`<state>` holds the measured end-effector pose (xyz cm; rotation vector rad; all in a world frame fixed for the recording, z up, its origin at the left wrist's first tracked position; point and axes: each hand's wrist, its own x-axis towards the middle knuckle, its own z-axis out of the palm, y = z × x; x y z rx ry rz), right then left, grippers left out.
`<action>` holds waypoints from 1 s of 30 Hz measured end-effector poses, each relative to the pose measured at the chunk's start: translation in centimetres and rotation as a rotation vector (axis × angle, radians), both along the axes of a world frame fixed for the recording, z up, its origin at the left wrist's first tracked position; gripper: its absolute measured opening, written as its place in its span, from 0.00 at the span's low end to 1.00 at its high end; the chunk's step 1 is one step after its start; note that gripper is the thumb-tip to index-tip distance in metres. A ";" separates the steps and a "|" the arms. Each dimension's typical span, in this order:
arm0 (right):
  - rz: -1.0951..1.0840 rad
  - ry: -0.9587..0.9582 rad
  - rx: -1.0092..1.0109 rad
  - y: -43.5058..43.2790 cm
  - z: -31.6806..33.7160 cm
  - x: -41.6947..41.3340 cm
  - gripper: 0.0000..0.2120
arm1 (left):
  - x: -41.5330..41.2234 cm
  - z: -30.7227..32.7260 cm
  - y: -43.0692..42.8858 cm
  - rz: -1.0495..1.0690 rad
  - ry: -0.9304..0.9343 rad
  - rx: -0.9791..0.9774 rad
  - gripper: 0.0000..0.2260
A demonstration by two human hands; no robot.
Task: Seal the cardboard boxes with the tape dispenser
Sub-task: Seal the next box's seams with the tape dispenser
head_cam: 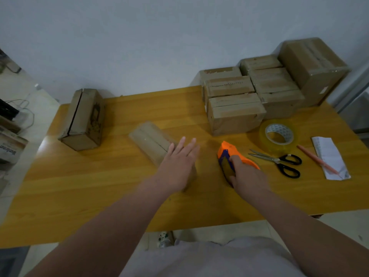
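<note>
A small cardboard box lies at an angle in the middle of the wooden table, its flaps closed with a seam along the top. My left hand hovers over its near end with fingers straight and spread. My right hand grips the orange and blue tape dispenser, which rests on the table just right of the box. A longer box with an open top seam stands at the left.
Several stacked cardboard boxes fill the back right corner. A clear tape roll, black-handled scissors, a pink pen and a paper slip lie at the right. Cluttered shelves stand beyond the left edge.
</note>
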<state>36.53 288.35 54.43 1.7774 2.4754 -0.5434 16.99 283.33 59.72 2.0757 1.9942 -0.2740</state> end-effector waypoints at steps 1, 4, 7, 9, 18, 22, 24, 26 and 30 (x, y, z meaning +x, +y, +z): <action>-0.015 0.036 0.010 0.3 0.4 0.0 0.23 | -0.5 0.1 -0.3 -0.059 0.004 -0.033 0.42; -0.112 0.197 -0.006 1.0 1.4 -0.3 0.22 | -1.8 0.6 -0.6 0.022 -0.087 0.034 0.36; -0.145 0.344 -0.031 1.4 2.3 -1.1 0.20 | -2.9 -0.1 -0.3 0.264 -0.134 0.136 0.33; -0.158 0.469 -0.062 1.5 2.8 -1.7 0.18 | -3.1 -0.8 -0.3 0.282 -0.078 0.100 0.35; -0.319 0.930 -0.332 1.1 5.8 -3.5 0.12 | -6.5 0.8 3.7 0.340 -0.014 -0.172 0.63; -0.337 1.025 -0.313 1.5 6.6 -3.1 0.14 | -7.4 1.0 5.6 0.247 -0.098 -0.143 0.62; -0.312 1.033 -0.287 1.7 6.9 -2.8 0.25 | -8.1 0.8 6.1 0.159 -0.136 -0.082 0.58; -0.284 1.031 -0.278 2.0 7.4 -2.6 0.33 | -9.0 0.6 6.1 0.061 -0.174 -0.040 0.55; -0.187 0.939 -0.187 2.4 8.8 -2.8 0.31 | -10.7 0.6 4.8 0.036 -0.300 -0.034 0.48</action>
